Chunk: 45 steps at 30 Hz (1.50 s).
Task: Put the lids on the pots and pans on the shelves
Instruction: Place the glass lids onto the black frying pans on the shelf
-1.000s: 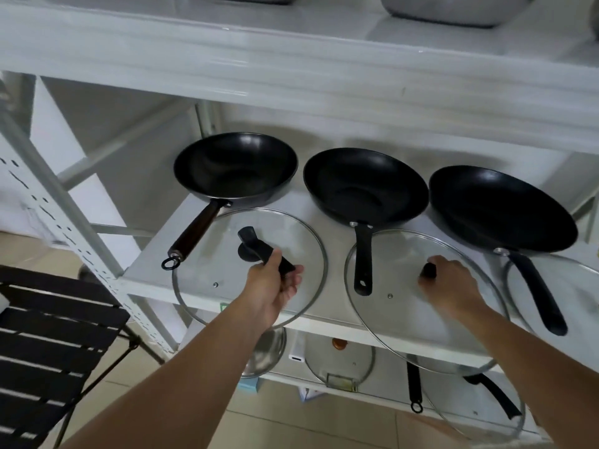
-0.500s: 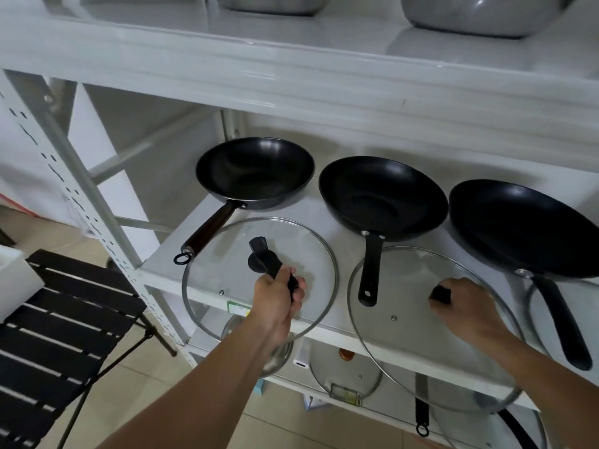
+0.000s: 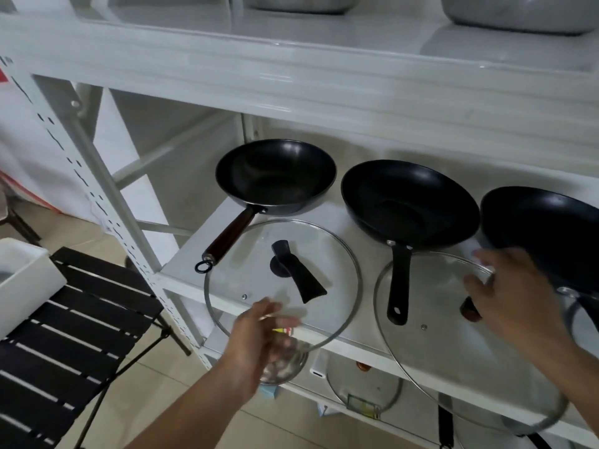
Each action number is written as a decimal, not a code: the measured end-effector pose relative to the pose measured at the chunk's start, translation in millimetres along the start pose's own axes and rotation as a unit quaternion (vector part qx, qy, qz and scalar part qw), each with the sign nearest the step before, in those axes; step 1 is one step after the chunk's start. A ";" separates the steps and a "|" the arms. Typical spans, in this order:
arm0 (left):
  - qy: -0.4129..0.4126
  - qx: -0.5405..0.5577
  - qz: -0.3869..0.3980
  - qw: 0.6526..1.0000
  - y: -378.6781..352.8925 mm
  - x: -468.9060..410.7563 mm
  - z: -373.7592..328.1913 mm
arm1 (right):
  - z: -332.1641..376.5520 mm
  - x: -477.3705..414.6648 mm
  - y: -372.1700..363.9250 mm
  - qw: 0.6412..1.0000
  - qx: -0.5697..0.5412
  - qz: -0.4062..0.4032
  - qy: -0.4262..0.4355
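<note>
Three black pans stand on the middle shelf (image 3: 184,270): the left pan (image 3: 275,176) with a brown handle, the middle pan (image 3: 408,202) and the right pan (image 3: 544,228). A glass lid (image 3: 311,241) with a black handle lies flat in front of the left pan. A larger glass lid (image 3: 437,354) with a dark knob overhangs the shelf edge below the middle pan. My left hand (image 3: 259,338) is blurred at the near rim of the left lid, off its handle. My right hand (image 3: 515,293) hovers over the larger lid with fingers spread, beside the knob.
Grey metal pots (image 3: 518,11) sit on the top shelf. Another glass lid (image 3: 577,312) shows at the right edge. More lids (image 3: 363,384) lie on the lower shelf. A black slatted chair (image 3: 64,335) and a white box (image 3: 19,286) stand at the left.
Both hands have let go: the left came off the lid's black handle and drew back to the rim, the right lifted off the knob and opened. The camera shifted left.
</note>
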<state>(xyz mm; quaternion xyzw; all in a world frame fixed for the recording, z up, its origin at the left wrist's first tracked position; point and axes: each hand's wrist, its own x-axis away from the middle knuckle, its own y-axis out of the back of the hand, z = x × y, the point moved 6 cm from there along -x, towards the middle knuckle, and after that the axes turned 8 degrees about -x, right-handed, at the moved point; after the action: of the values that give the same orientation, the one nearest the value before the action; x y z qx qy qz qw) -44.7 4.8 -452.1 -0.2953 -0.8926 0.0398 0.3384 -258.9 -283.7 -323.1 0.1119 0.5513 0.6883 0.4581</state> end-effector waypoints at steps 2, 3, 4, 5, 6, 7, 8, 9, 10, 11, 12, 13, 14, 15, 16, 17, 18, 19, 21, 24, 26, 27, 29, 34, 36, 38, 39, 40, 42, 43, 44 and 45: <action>-0.008 0.007 -0.037 0.999 58.3 0.5 -12.2 | 69.0 2.1 -0.1 0.992 -0.112 -0.007 0.057; -0.008 0.020 -0.060 0.998 75.8 -0.5 -19.1 | 95.1 5.2 -8.3 0.984 -0.158 0.043 0.064; -0.004 0.035 -0.070 0.997 87.6 -1.0 -26.4 | 116.8 5.5 -21.2 0.974 -0.195 0.100 0.061; 0.003 0.043 -0.065 0.997 92.9 -2.8 -32.6 | 135.0 5.1 -36.2 0.965 -0.204 0.154 0.053; 0.013 0.048 -0.054 0.997 91.9 -5.1 -39.8 | 150.2 5.2 -53.4 0.960 -0.185 0.201 0.051; 0.020 0.048 -0.043 0.998 87.3 -7.5 -48.3 | 162.7 7.0 -71.3 0.956 -0.152 0.246 0.058; 0.020 0.041 -0.030 0.999 79.3 -9.5 -57.4 | 172.8 9.5 -87.5 0.950 -0.118 0.282 0.066; 0.019 0.028 -0.018 0.999 69.2 -11.8 -65.5 | 178.6 11.8 -102.1 0.944 -0.094 0.310 0.066; 0.019 0.008 -0.007 1.000 57.8 -12.8 -72.2 | 179.7 12.9 -114.9 0.938 -0.085 0.331 0.056; 0.018 -0.015 0.004 1.000 47.8 -13.8 -77.4 | 179.2 13.0 -124.9 0.937 -0.080 0.337 0.051; 0.014 -0.042 0.013 0.999 42.7 -15.4 -82.5 | 180.1 13.9 -132.4 0.938 -0.071 0.334 0.051; 0.008 -0.072 0.018 0.997 43.1 -17.9 -88.0 | 182.1 15.1 -138.1 0.944 -0.058 0.321 0.052; 0.002 -0.104 0.020 0.994 46.0 -21.0 -93.7 | 183.5 16.8 -140.7 0.951 -0.051 0.302 0.048; -0.005 -0.133 0.019 0.991 49.0 -24.0 -98.7 | 184.6 18.8 -140.3 0.957 -0.048 0.282 0.048; -0.013 -0.164 0.017 0.986 51.4 -26.9 -103.6 | 185.8 21.7 -137.2 0.962 -0.046 0.266 0.050; -0.023 -0.199 0.016 0.980 53.2 -29.4 -108.0 | 186.6 25.2 -132.5 0.965 -0.046 0.254 0.053; -0.032 -0.236 0.015 0.971 54.6 -31.2 -111.9 | 187.4 29.4 -127.1 0.966 -0.042 0.248 0.055; -0.039 -0.271 0.013 0.962 56.0 -32.6 -115.4 | 187.9 34.3 -120.8 0.967 -0.037 0.245 0.058; -0.043 -0.322 0.017 0.946 57.9 -33.2 -121.0 | 189.2 44.6 -103.2 0.965 -0.039 0.255 0.054; -0.029 -0.351 0.028 0.935 58.3 -29.8 -126.7 | 190.6 60.6 -66.7 0.957 -0.056 0.279 0.052; -0.019 -0.363 0.032 0.931 58.1 -26.4 -128.9 | 196.4 68.9 -37.1 0.950 -0.054 0.299 0.064; -0.016 -0.368 0.034 0.929 57.9 -25.2 -129.8 | 198.7 72.3 -21.7 0.945 -0.063 0.315 0.061; -0.009 -0.373 0.035 0.927 58.0 -23.7 -130.5 | 203.4 77.1 9.9 0.932 -0.096 0.345 0.051; -0.003 -0.341 0.057 0.938 62.7 -31.8 -130.8 | 209.3 62.1 66.3 0.936 -0.101 0.322 0.096; 0.006 -0.337 0.069 0.939 66.6 -36.7 -126.8 | 203.8 53.6 74.4 0.939 -0.107 0.315 0.085; 0.005 -0.314 0.088 0.945 69.2 -40.6 -121.9 | 196.1 49.7 76.2 0.934 -0.120 0.329 0.067; -0.001 -0.306 0.094 0.947 70.1 -43.1 -120.3 | 189.9 46.6 76.0 0.935 -0.123 0.327 0.060; -0.009 -0.304 0.095 0.948 70.5 -45.5 -118.5 | 182.1 41.7 76.0 0.937 -0.139 0.316 0.056; -0.020 -0.292 0.095 0.951 70.5 -47.7 -113.6 | 165.5 26.8 74.4 0.942 -0.166 0.288 0.039; -0.024 -0.278 0.096 0.955 70.1 -48.8 -110.5 | 162.4 16.9 72.5 0.947 -0.172 0.268 0.035; -0.026 -0.261 0.098 0.960 69.9 -50.1 -106.5 | 163.5 5.5 69.7 0.952 -0.174 0.248 0.039; -0.026 -0.244 0.099 0.965 69.3 -51.3 -103.1 | 170.3 -7.5 65.4 0.954 -0.181 0.233 0.046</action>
<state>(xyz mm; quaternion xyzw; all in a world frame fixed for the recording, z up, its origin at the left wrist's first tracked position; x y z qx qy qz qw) 85.4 20.2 -421.5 -0.4542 -0.8504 -0.1378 0.2269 -175.7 -175.7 -201.5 0.1208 0.3962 0.8686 0.2719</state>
